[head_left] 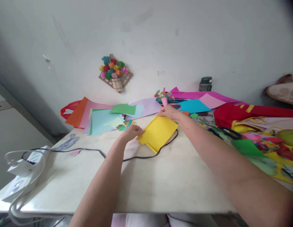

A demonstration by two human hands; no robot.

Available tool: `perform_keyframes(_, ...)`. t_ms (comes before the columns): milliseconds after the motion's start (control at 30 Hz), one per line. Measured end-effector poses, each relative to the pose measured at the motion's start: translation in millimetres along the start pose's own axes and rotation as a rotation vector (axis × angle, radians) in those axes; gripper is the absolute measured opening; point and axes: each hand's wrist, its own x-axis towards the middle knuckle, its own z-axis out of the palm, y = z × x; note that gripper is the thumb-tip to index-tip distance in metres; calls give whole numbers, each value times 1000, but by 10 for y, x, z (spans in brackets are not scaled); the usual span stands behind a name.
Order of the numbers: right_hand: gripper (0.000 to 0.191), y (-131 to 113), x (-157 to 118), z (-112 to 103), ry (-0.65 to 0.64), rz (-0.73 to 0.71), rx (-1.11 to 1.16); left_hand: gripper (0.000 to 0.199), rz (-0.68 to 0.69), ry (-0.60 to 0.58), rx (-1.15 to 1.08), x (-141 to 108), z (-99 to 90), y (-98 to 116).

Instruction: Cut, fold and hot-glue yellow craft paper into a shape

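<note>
A yellow sheet of paper (158, 130), notched along its lower left edge, is held between my two hands over the middle of the table. My left hand (133, 131) pinches its left corner between thumb and fingers. At the upper edge, my right hand (169, 113) grips the sheet near its top corner. A black cable (141, 157) runs across the tabletop just below the paper. Behind my left hand lie a green sheet (123, 109) and a light blue sheet (102, 118). A small pink vase with paper flowers (164, 100) stands beyond my right hand.
A white power strip (25, 173) with cables lies at the left edge. Scissors (229, 132), a red cloth (231, 113) and paper scraps crowd the right side. At the back are a blue sheet (195, 106) and a dark bottle (205, 84). A flower decoration (115, 73) hangs on the wall.
</note>
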Motion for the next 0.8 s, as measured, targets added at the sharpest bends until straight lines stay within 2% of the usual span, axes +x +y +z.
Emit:
perform_keyframes(267,25,40,-1,-53,73,23,16,35,-67,-98,-155,-13,-5,-88)
perform_keyframes(400,23,48,12,-83,72,26,30,35,-85,-134,-154,-17,-35,-161)
perform_keyframes(600,22,94,31,-56,92,29,77,39,-68,-122,-123,-59,-67,-121)
perform_keyframes(800,23,151,63,-50,41,41,216,42,-43,-110,-94,-122,-140,-142)
